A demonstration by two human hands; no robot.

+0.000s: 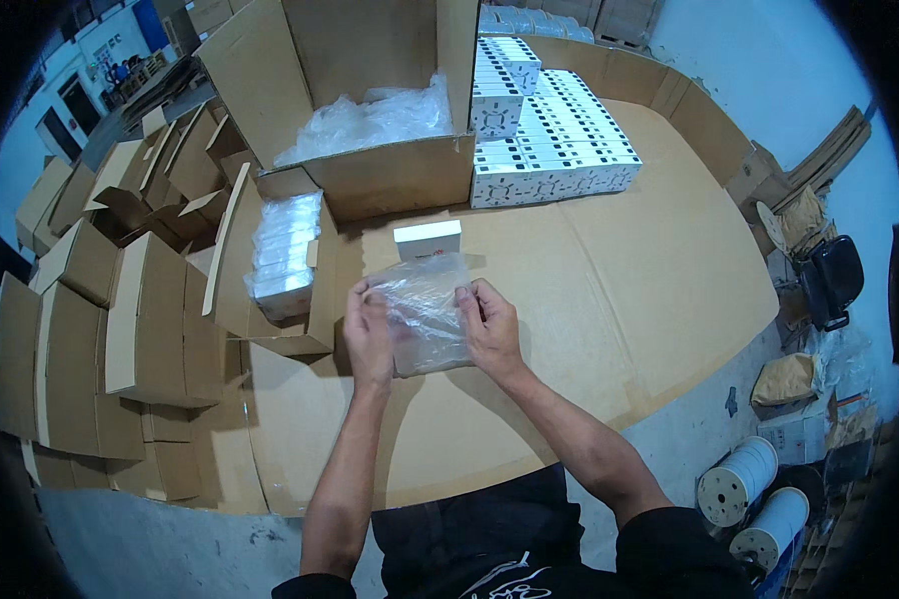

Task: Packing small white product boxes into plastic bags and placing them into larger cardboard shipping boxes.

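Observation:
A clear plastic bag (pixel 425 317) is spread between my two hands above the table. My right hand (pixel 492 329) pinches its right edge between thumb and fingers. At the left edge is my left hand (pixel 370 334), its fingers curled on the bag and slightly blurred. Just beyond the bag, a small white box (pixel 428 240) rests on the cardboard surface. Left of my hands stands an open carton (pixel 305 342) holding a row of plastic-wrapped white boxes (pixel 285 250).
A large open carton (pixel 400 175) at the back holds loose clear plastic bags (pixel 380 118). Stacked white printed boxes (pixel 559 150) stand to its right. Empty brown cartons (pixel 150 319) crowd the left side. Cable spools (pixel 739 479) sit on the floor at lower right.

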